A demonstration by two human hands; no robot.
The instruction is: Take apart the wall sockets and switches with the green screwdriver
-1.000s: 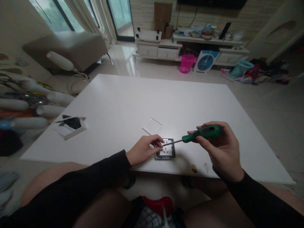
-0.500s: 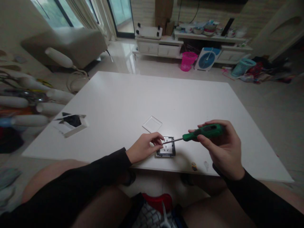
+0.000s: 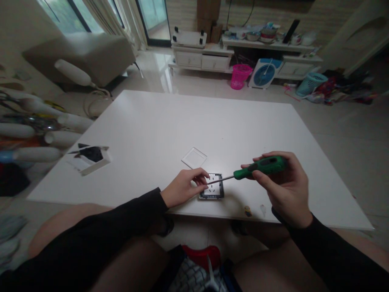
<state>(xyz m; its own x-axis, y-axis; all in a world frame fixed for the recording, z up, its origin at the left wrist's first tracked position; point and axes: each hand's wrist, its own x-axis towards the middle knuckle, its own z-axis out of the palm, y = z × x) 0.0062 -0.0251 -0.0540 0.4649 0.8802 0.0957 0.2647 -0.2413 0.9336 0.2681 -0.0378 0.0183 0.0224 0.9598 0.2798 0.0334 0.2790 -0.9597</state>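
Hardly anything has moved since the earlier frame: your view has shifted so that the whole worktop [image 3: 152,134] sits slightly higher, while your 2 hands keep nearly the same pose. The socket [image 3: 215,188] lies face up by the worktop's near edge, about midway between its near corners. Your right hand [image 3: 287,188] has its fingers wrapped round the green handle of the screwdriver [image 3: 261,166], which slants down to the left. Your left hand [image 3: 185,185] has its thumb and fingertips drawn together at the tip, over the socket's left side; you cannot tell from here whether they pinch the shaft or something small.

Expect the screwdriver to be stiff, weighted towards its handle and grippy there, but slick along the thin metal shaft, so hold it by the handle and only guide the shaft. The socket is probably light, rigid plastic, likely to skid on the smooth worktop; steady it by its 2 opposite side rims. Treat the thin square cover [image 3: 187,163], beyond the socket, as brittle and lift it by its edges.
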